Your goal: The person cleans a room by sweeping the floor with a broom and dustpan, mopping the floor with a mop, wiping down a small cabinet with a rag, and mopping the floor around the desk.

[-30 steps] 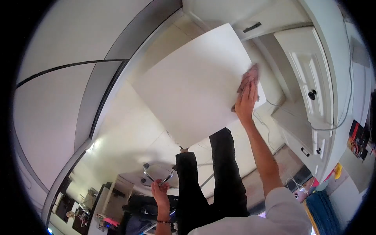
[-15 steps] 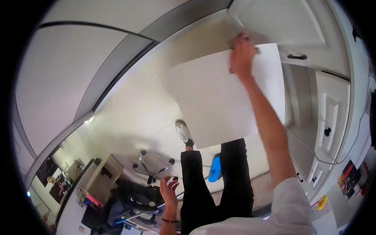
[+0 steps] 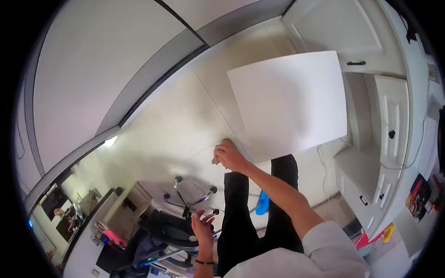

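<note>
A large white square panel lies in front of my legs; what supports it is hidden. My right hand is left of the panel's near corner, above my shoe, which it partly covers. Its fingers are curled closed, and whatever they may hold cannot be made out. Low on the left, my left hand hangs beside my leg near the office chair. Its fingers are bent but apart, with nothing clearly in them.
White cabinets with a door handle and drawer knob line the right side. A large pale panel stands at left. A blue object is between my legs. A cable hangs near the panel.
My right hand has moved from the panel's far edge, where it held a blurred brownish thing, back and left over my shoe. My left hand stays low; the view has shifted slightly.
</note>
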`<action>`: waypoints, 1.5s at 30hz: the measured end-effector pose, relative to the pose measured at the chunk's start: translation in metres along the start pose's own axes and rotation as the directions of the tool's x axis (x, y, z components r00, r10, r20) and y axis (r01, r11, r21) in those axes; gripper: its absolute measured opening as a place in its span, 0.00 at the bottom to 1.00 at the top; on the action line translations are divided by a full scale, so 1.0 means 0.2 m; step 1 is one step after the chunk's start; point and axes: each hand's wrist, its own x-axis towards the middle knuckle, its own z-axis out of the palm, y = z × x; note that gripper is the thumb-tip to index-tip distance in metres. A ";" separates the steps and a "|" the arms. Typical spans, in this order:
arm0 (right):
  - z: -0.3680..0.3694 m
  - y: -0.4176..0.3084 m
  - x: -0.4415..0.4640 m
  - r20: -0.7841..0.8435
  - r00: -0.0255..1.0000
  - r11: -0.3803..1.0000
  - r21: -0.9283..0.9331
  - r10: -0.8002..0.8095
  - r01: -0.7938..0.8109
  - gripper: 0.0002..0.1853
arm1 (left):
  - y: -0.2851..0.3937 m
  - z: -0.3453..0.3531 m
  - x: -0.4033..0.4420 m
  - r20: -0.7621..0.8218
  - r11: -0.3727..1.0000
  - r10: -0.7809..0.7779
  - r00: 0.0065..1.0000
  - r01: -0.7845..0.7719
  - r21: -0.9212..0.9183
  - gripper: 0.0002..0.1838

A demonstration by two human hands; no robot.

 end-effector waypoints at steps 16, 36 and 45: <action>-0.76 0.49 0.58 -0.575 0.807 0.767 -0.576 -0.136 -0.282 0.16 | -0.02 -0.23 0.21 0.046 0.997 -0.053 0.998 0.051 0.062 0.15; -0.79 0.33 0.54 0.000 0.975 0.759 -0.628 -0.221 0.172 0.13 | -0.17 -0.06 0.48 0.412 0.838 0.027 0.911 -0.246 0.488 0.10; -0.19 0.03 -0.68 0.515 0.839 0.811 -0.409 -0.173 0.418 0.06 | -0.11 0.13 0.41 0.448 0.859 0.100 0.888 -0.305 0.412 0.11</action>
